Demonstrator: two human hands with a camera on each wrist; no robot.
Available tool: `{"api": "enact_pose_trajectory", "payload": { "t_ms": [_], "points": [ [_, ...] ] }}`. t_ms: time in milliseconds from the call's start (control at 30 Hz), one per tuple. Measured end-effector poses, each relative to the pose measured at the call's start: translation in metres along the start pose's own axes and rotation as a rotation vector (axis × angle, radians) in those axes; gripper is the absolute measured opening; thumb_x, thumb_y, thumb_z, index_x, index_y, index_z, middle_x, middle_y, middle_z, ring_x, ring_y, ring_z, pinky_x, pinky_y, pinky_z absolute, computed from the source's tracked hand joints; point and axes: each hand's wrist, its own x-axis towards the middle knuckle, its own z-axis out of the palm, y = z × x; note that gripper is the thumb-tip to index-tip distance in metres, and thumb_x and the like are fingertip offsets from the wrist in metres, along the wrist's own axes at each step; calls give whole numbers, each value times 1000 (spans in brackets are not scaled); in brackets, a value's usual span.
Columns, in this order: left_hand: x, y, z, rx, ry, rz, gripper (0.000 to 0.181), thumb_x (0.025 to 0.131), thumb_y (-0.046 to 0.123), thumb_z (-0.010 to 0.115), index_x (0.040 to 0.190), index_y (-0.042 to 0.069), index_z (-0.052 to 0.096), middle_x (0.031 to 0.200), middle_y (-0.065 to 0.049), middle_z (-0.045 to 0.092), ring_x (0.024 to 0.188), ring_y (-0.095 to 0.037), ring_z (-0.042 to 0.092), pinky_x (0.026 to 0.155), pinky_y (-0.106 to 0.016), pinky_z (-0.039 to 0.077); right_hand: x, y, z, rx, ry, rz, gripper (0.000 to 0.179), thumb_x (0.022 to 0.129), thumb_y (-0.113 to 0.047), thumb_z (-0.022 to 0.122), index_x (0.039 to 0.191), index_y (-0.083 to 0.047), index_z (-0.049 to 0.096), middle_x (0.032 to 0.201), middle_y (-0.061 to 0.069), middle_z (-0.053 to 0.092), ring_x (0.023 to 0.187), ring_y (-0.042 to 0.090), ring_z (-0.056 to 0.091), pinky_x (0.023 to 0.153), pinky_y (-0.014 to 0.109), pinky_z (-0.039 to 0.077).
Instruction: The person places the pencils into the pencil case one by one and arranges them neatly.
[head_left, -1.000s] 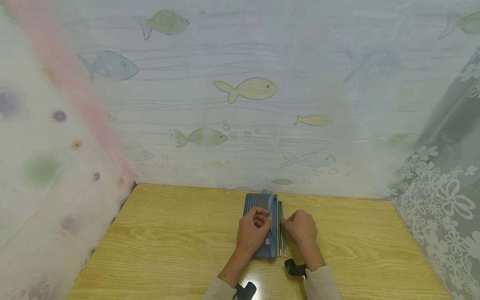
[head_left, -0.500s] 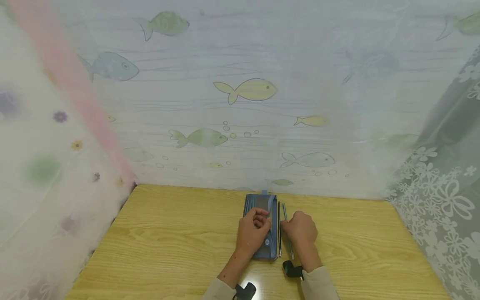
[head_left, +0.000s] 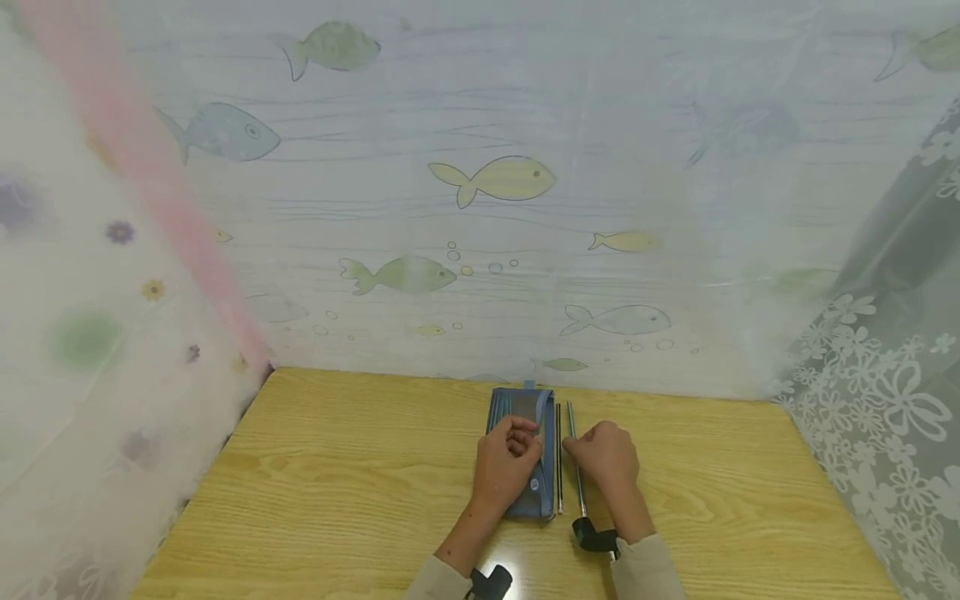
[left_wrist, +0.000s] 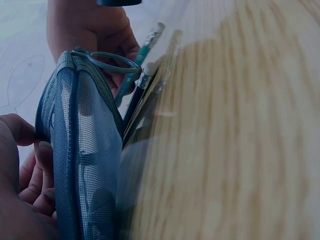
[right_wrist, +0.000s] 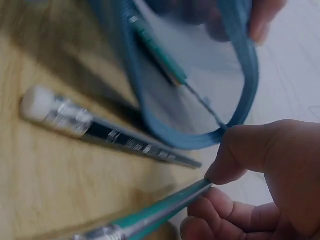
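Note:
A blue mesh pencil case (head_left: 525,500) lies lengthwise on the table, its zipped side gaping. My left hand (head_left: 502,462) pinches the edge of that opening between thumb and finger. Inside, a green pencil (right_wrist: 160,55) shows through the gap in the right wrist view. My right hand (head_left: 606,454) pinches a green pencil with a metal eraser band (right_wrist: 165,210) just right of the case, the eraser end towards me. Between the case and this pencil lies a dark pencil with a white eraser (right_wrist: 130,142). Whether another pencil lies against it, I cannot tell.
The wood-grain table (head_left: 337,475) extends to both sides. Behind it hangs a fish-print sheet (head_left: 495,292) near the case's far end. Black wrist cameras (head_left: 592,536) sit on both wrists, and a zip pull ring (left_wrist: 116,63) sticks out from the case's end.
The green pencil has been drawn slightly rightward, away from the dark pencil, by my right hand. My left hand and the case have stayed put.

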Motion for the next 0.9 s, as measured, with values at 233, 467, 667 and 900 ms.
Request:
{"api": "enact_pose_trajectory", "payload": {
  "t_ms": [233,467,667,900],
  "points": [
    [0,2,0,8,1,-11,14,97,14,77,110,11,74,81,3,71,63,-6,63,58,-23,51,0,-3,-3,126,-38,-59,45,88,-26,79,49,-12,61,44,-9,45,43,11,41,45,26,31],
    [0,1,-1,14,-3,-13,13,96,12,76,109,12,74,82,3,71,63,-6,64,57,-23,51,-3,-8,-4,187,-77,-94,37,88,-20,75,54,-11,64,46,-9,45,45,11,40,47,26,33],
    [0,0,0,2,-1,-9,13,96,11,76,108,9,73,81,2,72,63,-5,64,57,-23,52,-3,-9,-3,246,-111,-81,24,90,-18,74,71,-5,77,54,-4,60,51,13,50,50,29,41],
    [1,1,1,1,7,-22,13,95,11,77,108,11,74,81,3,72,64,-5,64,59,-22,52,-3,-14,-2,311,-112,-53,22,91,-18,72,85,1,80,66,3,71,59,15,62,54,29,47]
  ]
}}
